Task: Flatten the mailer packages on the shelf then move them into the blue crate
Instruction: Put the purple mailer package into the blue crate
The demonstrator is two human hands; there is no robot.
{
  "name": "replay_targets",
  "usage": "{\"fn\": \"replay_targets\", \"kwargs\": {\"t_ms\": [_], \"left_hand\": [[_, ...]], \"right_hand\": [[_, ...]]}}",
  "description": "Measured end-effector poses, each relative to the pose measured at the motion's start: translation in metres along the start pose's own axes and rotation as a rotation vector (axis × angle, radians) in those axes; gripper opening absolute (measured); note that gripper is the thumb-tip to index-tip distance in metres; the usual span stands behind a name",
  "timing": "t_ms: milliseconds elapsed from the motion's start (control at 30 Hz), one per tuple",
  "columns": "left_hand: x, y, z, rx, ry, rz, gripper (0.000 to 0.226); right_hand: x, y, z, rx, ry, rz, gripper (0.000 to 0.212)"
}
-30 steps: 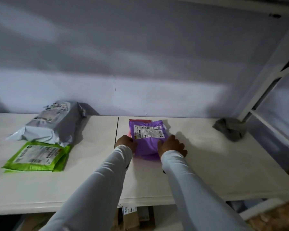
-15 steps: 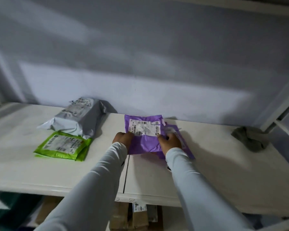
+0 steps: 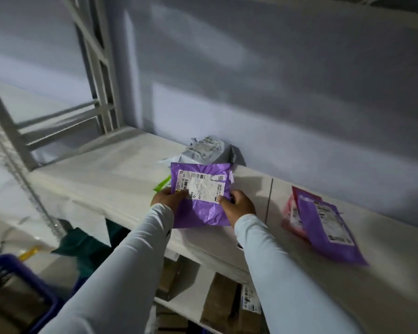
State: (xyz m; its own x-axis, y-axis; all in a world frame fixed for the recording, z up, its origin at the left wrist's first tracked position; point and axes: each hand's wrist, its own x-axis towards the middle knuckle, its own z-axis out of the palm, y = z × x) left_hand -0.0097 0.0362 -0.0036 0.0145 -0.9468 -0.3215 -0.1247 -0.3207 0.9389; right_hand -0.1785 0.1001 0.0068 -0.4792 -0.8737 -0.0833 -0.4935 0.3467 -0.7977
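Note:
I hold a purple mailer (image 3: pixel 203 210) with a white label lifted above the white shelf (image 3: pixel 111 179). My left hand (image 3: pixel 168 198) grips its left edge and my right hand (image 3: pixel 238 204) grips its right edge, thumbs on top. A second purple mailer (image 3: pixel 328 227) lies on the shelf to the right, on top of a red mailer (image 3: pixel 288 210). Behind the held mailer sits a grey mailer (image 3: pixel 206 150), and a sliver of a green mailer (image 3: pixel 162 184) shows at its left. The blue crate (image 3: pixel 17 280) sits at the lower left on the floor.
A white metal shelf frame (image 3: pixel 99 75) rises at the left. Brown cardboard boxes (image 3: pixel 225 300) fill the lower shelf under my arms. A dark green cloth (image 3: pixel 82 244) lies on the floor near the crate. The grey wall (image 3: pixel 275 80) backs the shelf.
Both hands have lifted the top purple mailer off the stack and carried it left. The view has swung left and down, bringing the blue crate into sight.

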Motion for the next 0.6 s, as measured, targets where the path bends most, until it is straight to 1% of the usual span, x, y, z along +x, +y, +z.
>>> {"fn": "replay_targets", "kwargs": {"t_ms": [67,133,200,267,367,500,567,600], "left_hand": [[0.004,-0.007,-0.032,-0.018,0.043,-0.011,0.033],[0.010,-0.017,-0.064,-0.016,0.081,-0.053,0.035],[0.014,-0.025,-0.091,0.046,0.108,-0.057,0.037],[0.019,-0.031,-0.116,0.141,0.139,-0.038,0.034],[0.025,-0.040,-0.138,0.260,0.147,-0.001,0.032],[0.031,-0.054,-0.157,0.264,0.161,0.008,0.030],[0.032,-0.062,-0.165,0.270,0.160,0.007,0.028],[0.032,-0.067,-0.168,0.268,0.161,0.003,0.027]], "right_hand": [[-0.005,-0.016,0.029,0.006,-0.040,-0.026,0.025],[-0.012,-0.031,0.058,-0.003,-0.083,-0.052,0.025],[-0.019,-0.042,0.085,-0.021,-0.107,-0.049,0.026],[-0.026,-0.050,0.112,-0.039,-0.107,-0.031,0.028],[-0.039,-0.054,0.140,-0.068,-0.088,-0.015,0.029],[-0.048,-0.060,0.164,-0.146,-0.059,-0.028,0.033],[-0.053,-0.062,0.172,-0.234,-0.046,-0.042,0.033],[-0.057,-0.065,0.177,-0.325,-0.042,-0.070,0.034]]}}
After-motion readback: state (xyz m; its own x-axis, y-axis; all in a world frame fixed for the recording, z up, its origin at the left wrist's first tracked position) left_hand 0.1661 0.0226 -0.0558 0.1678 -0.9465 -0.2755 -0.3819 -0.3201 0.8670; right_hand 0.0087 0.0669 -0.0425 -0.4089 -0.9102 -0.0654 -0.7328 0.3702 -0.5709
